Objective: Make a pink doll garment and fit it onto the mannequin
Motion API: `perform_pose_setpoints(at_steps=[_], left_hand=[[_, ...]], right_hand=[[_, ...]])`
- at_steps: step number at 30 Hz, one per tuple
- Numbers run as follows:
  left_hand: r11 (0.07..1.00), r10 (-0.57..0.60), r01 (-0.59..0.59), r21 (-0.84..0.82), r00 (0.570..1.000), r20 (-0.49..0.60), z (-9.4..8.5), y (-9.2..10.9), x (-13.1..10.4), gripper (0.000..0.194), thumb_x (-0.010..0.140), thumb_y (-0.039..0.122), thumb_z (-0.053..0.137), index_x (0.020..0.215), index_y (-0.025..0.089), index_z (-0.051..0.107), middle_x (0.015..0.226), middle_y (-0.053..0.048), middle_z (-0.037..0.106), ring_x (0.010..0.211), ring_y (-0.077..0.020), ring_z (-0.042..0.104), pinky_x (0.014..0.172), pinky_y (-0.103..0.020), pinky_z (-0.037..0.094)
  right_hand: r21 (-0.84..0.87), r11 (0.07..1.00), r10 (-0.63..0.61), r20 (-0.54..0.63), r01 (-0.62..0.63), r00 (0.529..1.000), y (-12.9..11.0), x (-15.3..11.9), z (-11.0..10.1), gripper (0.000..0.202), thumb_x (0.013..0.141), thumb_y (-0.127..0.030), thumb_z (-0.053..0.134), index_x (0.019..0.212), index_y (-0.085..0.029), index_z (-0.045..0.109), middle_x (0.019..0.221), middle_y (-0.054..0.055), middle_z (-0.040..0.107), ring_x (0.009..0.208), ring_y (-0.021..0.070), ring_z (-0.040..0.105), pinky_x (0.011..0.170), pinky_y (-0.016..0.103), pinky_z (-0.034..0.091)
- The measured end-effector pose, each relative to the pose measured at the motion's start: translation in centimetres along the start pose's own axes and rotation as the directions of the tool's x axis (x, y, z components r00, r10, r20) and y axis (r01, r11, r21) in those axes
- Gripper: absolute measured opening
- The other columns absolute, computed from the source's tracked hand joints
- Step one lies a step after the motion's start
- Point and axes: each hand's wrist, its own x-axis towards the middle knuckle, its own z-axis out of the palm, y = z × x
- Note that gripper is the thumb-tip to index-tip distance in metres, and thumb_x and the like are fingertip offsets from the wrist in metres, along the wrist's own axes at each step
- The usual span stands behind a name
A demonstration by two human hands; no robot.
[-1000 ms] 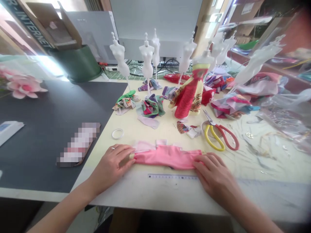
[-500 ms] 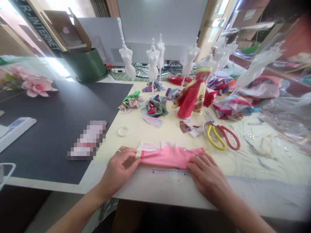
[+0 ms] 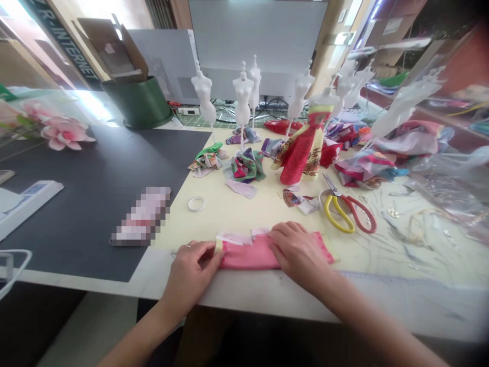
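A folded piece of pink fabric [image 3: 246, 255] with yellow ends and white backing along its top edge lies near the table's front edge. My left hand [image 3: 194, 270] pinches its left end between thumb and fingers. Across the right half of the fabric lies my right hand [image 3: 300, 250], its fingers resting on the cloth near the top edge and covering part of it. The red-patterned right end of the fabric shows past that hand. Scissors [image 3: 346, 211] with one yellow and one red handle lie open beyond my right hand.
White mini dress forms [image 3: 242, 97] stand at the back, one in a red and yellow dress [image 3: 296, 158]. Fabric scraps [image 3: 248, 165] lie around them. A white ring [image 3: 196, 204], a pixelated object [image 3: 141, 216], a green pot [image 3: 137, 102] and a plastic bag [image 3: 454, 188] are also there.
My right hand has moved left from the fabric's right end onto its middle. The small ruler strip is no longer visible below the fabric. My left hand keeps its hold.
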Motion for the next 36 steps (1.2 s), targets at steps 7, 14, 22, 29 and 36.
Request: perform_pose_setpoints(at_steps=[7,14,22,29,36], left_hand=[[0.999,-0.005,0.007,0.036,0.999,-0.035,0.6,-0.3,0.1,0.018,0.085,0.035,0.053,0.077,0.022,0.064,0.072,0.000,0.063,0.072,-0.0193,0.054,0.072,-0.033,0.040],[0.999,-0.019,0.020,0.046,0.999,-0.028,0.5,-0.2,0.2,0.020,0.085,0.038,0.052,0.079,0.023,0.064,0.073,0.000,0.064,0.073,-0.0196,0.053,0.072,-0.033,0.040],[0.997,-0.069,0.069,0.043,0.998,0.004,0.3,-0.1,0.4,0.025,0.086,0.042,0.048,0.078,0.023,0.062,0.071,0.000,0.064,0.072,-0.0201,0.053,0.069,-0.032,0.040],[0.995,-0.077,0.079,0.067,0.996,-0.041,0.7,-0.3,0.6,0.023,0.085,0.041,0.050,0.094,0.024,0.062,0.066,0.002,0.065,0.070,-0.0201,0.055,0.070,-0.032,0.042],[0.992,0.010,0.001,0.127,0.996,-0.085,0.8,-0.4,0.5,0.033,0.086,0.036,0.047,0.114,0.020,0.057,0.061,0.003,0.060,0.060,-0.0169,0.053,0.070,-0.033,0.044]], right_hand=[[-0.034,0.999,0.041,-0.030,-0.042,0.999,0.8,0.7,1.9,0.018,0.087,-0.010,0.047,0.073,-0.016,0.058,0.076,0.005,0.054,0.074,0.0172,0.046,0.070,0.030,0.037],[0.064,0.998,0.008,-0.119,-0.001,0.993,0.8,0.5,2.0,0.015,0.088,-0.012,0.046,0.080,-0.014,0.059,0.082,0.007,0.057,0.079,0.0185,0.048,0.073,0.032,0.039],[0.044,0.998,-0.032,-0.161,0.040,0.986,1.0,0.8,1.5,0.016,0.089,-0.013,0.046,0.078,-0.014,0.058,0.075,0.006,0.059,0.076,0.0182,0.048,0.073,0.032,0.038],[-0.070,0.995,-0.078,-0.094,0.071,0.993,1.3,1.5,1.7,0.017,0.087,-0.012,0.047,0.073,-0.014,0.058,0.070,0.005,0.056,0.072,0.0180,0.046,0.070,0.031,0.037],[-0.053,0.996,-0.072,-0.111,0.067,0.991,1.6,1.6,2.4,0.016,0.087,-0.012,0.046,0.079,-0.015,0.060,0.073,0.006,0.057,0.074,0.0185,0.049,0.074,0.033,0.038]])
